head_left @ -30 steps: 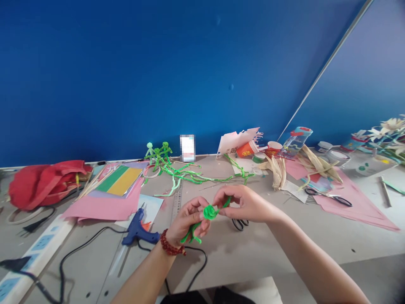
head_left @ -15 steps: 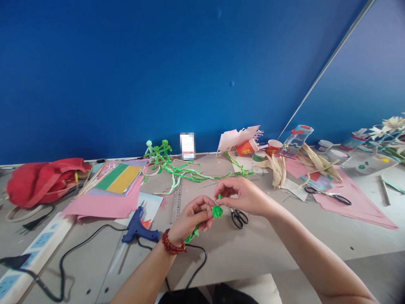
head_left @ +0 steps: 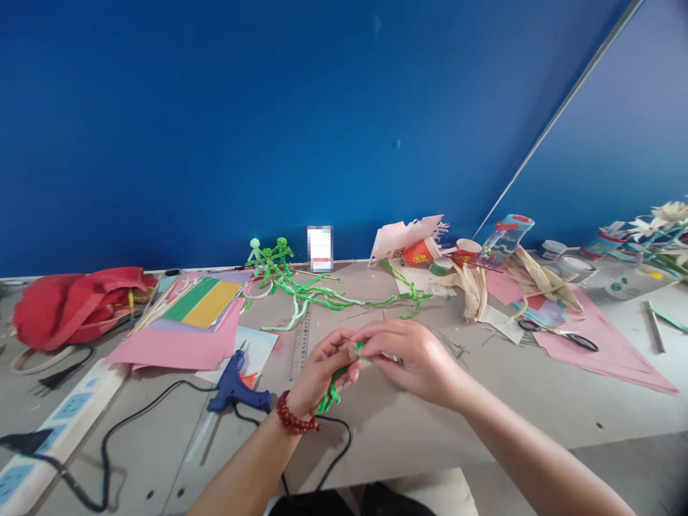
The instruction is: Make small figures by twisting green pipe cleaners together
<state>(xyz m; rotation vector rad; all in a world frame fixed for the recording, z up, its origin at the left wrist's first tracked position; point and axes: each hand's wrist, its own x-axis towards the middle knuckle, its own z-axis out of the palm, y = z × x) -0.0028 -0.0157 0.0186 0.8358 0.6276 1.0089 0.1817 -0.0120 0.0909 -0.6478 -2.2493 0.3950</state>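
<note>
My left hand [head_left: 329, 365], with a red bead bracelet [head_left: 295, 416] at the wrist, is closed on a bent piece of green fuzzy pipe cleaner [head_left: 332, 396]. Part of the piece hangs below the palm. A small green bit of it shows between the fingertips of both hands. My right hand [head_left: 416, 358] reaches in from the right, its fingers closed on that upper end and covering most of it. Black-handled scissors seen earlier beneath the right hand are now mostly or wholly hidden by it.
Behind the hands lie loose green pipe cleaners [head_left: 344, 297], small green figures [head_left: 276, 258] and a steel ruler [head_left: 301, 347]. A blue glue gun [head_left: 236, 387] with its cord is left, beside a power strip [head_left: 64, 416]. Other scissors [head_left: 559, 333] rest on pink paper at right.
My right hand has come lower and closer over the left fingertips. It now covers the round green end and the scissors. The left hand has barely moved.
</note>
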